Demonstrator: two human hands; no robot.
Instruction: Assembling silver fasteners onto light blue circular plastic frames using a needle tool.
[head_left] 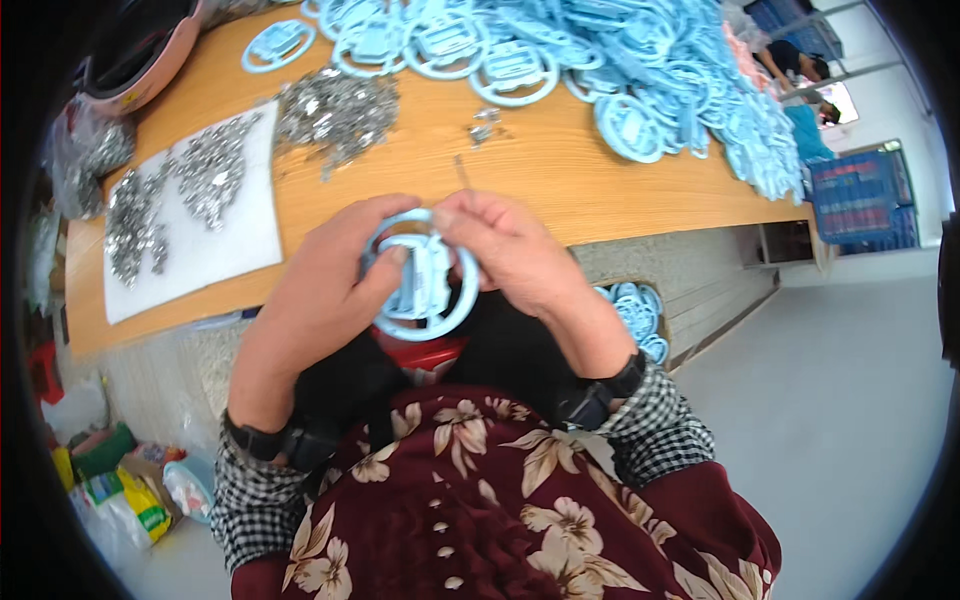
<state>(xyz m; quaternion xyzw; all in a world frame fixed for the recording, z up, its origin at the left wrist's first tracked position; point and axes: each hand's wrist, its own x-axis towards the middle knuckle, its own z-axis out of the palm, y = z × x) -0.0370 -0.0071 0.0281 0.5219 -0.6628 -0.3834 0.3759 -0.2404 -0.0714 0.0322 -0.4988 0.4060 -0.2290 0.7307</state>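
Observation:
Over my lap, just off the table's near edge, a light-blue round plastic part (466, 296) with an open rim and a moulded middle is held up at a tilt. My left hand (335, 265) grips its left side, with the thumb pressed on the middle piece. At the upper right of the rim, my right hand (505, 240) pinches with thumb and forefinger. A thin metal sliver (460, 170) shows just beyond those fingers; whether they hold it or it lies on the table, I cannot tell.
A large heap of like blue parts (640, 60) covers the table's far right. Small shiny metal pieces lie in a pile (340, 110) and on a white sheet (255, 235). More blue parts fill a box (637, 310) below the edge. Two people are at the far right.

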